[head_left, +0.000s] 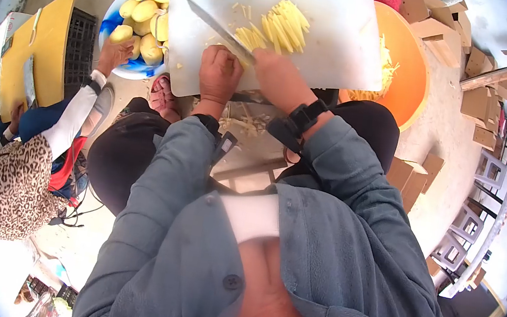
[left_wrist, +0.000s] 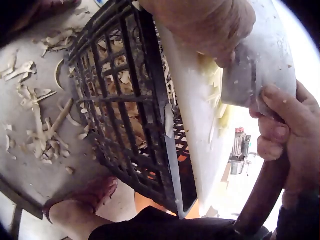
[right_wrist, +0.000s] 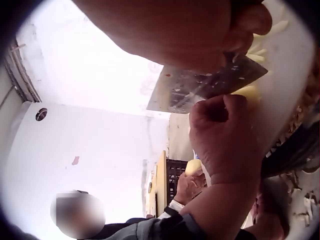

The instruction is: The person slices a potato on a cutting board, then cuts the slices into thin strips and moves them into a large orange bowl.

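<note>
Right hand (head_left: 276,74): fingers curled round dark handle of broad steel kitchen knife (head_left: 220,29), blade lying diagonally over white plastic cutting board (head_left: 336,34). Left hand (head_left: 219,73): fingers bunched and curled down, knuckles against blade's flat, pressing pale yellow potato piece (right_wrist: 247,92) onto board at near edge. Heap of cut yellow potato sticks (head_left: 279,27) beyond blade, mid-board. Board rests on black plastic crate (left_wrist: 125,110). Blue-white bowl of peeled potatoes (head_left: 145,17) left of board; orange basin (head_left: 404,76) right, holding more sticks.
</note>
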A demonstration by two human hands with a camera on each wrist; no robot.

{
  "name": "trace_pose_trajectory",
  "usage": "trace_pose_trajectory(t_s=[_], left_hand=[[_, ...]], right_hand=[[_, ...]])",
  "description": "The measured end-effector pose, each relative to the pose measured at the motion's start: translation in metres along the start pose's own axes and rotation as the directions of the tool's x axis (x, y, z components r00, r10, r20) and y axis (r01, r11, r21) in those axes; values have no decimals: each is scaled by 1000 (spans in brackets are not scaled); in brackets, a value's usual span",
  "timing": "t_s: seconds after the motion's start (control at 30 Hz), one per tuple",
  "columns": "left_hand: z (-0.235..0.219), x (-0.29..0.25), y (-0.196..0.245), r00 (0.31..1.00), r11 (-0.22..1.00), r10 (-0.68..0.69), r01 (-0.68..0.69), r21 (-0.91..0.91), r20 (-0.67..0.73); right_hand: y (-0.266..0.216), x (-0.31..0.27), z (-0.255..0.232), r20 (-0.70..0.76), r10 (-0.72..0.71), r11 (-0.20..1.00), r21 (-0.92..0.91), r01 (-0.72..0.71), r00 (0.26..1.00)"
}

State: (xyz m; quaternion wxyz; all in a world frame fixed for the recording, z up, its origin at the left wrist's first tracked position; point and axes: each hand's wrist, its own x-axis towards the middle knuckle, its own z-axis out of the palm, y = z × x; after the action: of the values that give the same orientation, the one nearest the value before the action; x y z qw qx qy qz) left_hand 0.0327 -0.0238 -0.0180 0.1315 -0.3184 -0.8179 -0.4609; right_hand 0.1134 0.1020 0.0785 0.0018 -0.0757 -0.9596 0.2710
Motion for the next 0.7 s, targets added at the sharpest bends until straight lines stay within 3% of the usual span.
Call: trace_pose_trajectory(t_s=[0.1,0.5,0.7], left_hand=[[3,1,-2,1000,1000,-7,7,-9,-9],[1,-3,-3,1000,1000,-27,27,10,-15],[-1,-4,-1,999,999,-36,36,-3,-11]], right_hand=[[-9,-6,-7,103,42,996,-80,-34,994],[-20,-7,-16,130,33,998,-55,-26,991],[-5,12,19,77,12,999,-34,-10,997]])
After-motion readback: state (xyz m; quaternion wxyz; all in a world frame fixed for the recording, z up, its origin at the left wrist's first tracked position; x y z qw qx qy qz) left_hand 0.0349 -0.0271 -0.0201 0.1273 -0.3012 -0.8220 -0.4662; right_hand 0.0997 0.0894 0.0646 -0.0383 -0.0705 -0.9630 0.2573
